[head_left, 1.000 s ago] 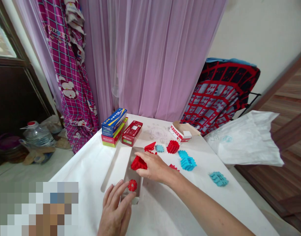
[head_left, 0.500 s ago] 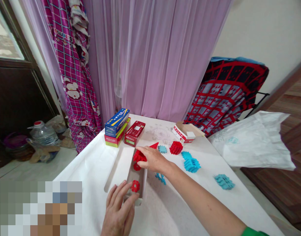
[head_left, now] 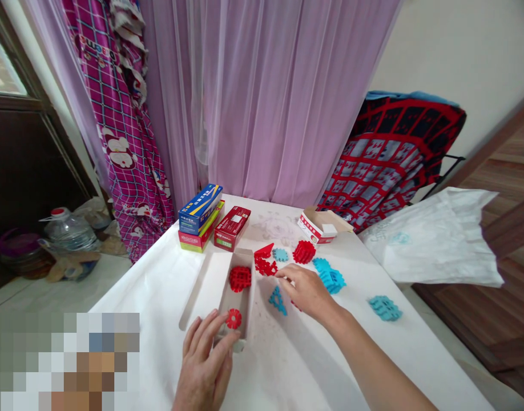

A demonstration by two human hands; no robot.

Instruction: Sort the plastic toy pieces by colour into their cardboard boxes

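A long white open box (head_left: 225, 292) lies on the white table (head_left: 159, 285). Inside it sit a red toothed block cluster (head_left: 240, 278) at the far end and a red round piece (head_left: 233, 318) near me. My left hand (head_left: 206, 365) rests flat against the box's near end, fingers spread. My right hand (head_left: 307, 291) hovers over the table right of the box, fingers curled down beside a blue triangular piece (head_left: 278, 300) and near loose red pieces (head_left: 265, 266). Whether it holds anything is hidden.
More red (head_left: 303, 251) and blue (head_left: 329, 277) toothed blocks lie beyond my right hand, another blue one (head_left: 384, 308) at the right. Stacked boxes (head_left: 200, 217), a red box (head_left: 232, 228) and an open carton (head_left: 322, 225) stand at the back. A white bag (head_left: 437, 240) lies right.
My right hand left the red block cluster in the far end of the box and moved right, out over the loose pieces. My left hand stayed at the box.
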